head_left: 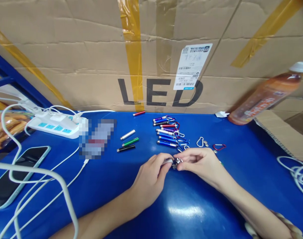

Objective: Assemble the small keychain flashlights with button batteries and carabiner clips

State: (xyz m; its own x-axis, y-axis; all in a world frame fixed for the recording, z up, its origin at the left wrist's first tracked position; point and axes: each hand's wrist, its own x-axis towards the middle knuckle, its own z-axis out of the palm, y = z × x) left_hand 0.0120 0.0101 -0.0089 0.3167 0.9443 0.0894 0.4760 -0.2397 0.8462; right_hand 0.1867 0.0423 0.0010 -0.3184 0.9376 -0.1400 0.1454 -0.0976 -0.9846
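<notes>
Fingers (163, 172) of left hand (148, 179) pinch silver tube (167, 161), right hand (203, 162) pinches small metal part (178, 161) by its end; steady both, keep aligned.

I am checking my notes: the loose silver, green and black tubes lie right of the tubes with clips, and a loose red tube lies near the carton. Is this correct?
The side is wrong: in the head view, the loose silver tube, green tube and black tube lie left of the tubes with clips. The loose red tube lies near the carton.
</notes>
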